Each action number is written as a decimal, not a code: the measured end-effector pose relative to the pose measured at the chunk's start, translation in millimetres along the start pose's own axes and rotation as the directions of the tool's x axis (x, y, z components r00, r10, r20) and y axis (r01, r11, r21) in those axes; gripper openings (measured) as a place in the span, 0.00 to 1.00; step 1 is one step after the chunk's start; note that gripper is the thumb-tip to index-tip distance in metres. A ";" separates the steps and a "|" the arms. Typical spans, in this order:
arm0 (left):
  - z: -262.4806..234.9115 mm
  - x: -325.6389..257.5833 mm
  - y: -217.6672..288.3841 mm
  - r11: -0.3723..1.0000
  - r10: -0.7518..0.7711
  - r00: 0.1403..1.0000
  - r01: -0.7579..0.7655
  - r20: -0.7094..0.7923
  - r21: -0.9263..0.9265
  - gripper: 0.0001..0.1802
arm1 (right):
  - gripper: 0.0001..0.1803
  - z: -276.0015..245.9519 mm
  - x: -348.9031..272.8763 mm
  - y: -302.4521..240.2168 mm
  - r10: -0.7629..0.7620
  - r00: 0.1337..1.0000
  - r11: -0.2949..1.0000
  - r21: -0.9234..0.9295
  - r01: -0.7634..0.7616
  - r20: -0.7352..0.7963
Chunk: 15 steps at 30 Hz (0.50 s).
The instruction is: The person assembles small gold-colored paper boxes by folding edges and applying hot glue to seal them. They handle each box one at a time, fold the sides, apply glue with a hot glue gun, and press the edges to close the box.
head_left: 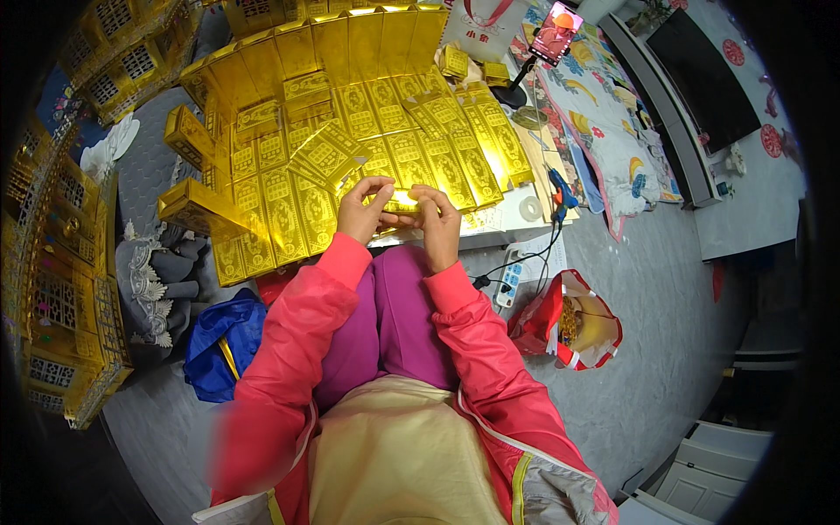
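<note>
Between my two hands is a small folded piece of shiny gold foil card [402, 202], held level just above the near edge of the gold work. My left hand [364, 210] pinches its left end, and my right hand [437, 224] grips the right end with bent fingers. Beyond them spreads a large gold foil panel [284, 206] of embossed rectangles, with upright gold walls along its back and left. A stack of loose gold embossed cards [326, 157] rests on the panel, just past my left hand.
A blue glue gun [563, 197] and a tape roll [530, 208] lie at the right of the table. A phone [556, 35] stands behind. On the floor are a power strip [508, 278], red bag [604, 337] and blue bag [214, 337]. Gold model buildings [66, 289] crowd the left.
</note>
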<state>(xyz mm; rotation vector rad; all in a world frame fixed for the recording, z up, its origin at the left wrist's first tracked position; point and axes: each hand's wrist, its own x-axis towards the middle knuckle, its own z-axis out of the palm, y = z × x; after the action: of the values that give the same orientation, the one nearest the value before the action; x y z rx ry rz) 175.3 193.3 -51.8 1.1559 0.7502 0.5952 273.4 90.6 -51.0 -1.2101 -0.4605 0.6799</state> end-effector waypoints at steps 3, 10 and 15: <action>-0.8 0.8 0.5 0.999 -0.029 1.000 0.029 0.007 -0.016 0.14 | 0.10 3.3 1.5 1.2 0.000 0.998 0.999 -0.050 -0.003 -0.067; -2.5 -1.5 4.1 0.995 -0.068 0.997 0.070 0.030 -0.069 0.13 | 0.14 9.4 0.9 4.9 0.028 0.997 0.988 -0.151 -0.038 -0.067; 0.3 0.2 7.0 0.996 -0.086 0.996 0.086 0.008 -0.021 0.13 | 0.14 10.2 4.6 8.5 0.041 0.994 0.978 -0.197 -0.061 -0.102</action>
<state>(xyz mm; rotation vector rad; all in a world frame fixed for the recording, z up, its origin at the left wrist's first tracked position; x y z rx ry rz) 175.3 195.4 -45.1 1.1002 0.7815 0.5257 268.1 102.6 -56.2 -1.4430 -0.4249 0.6257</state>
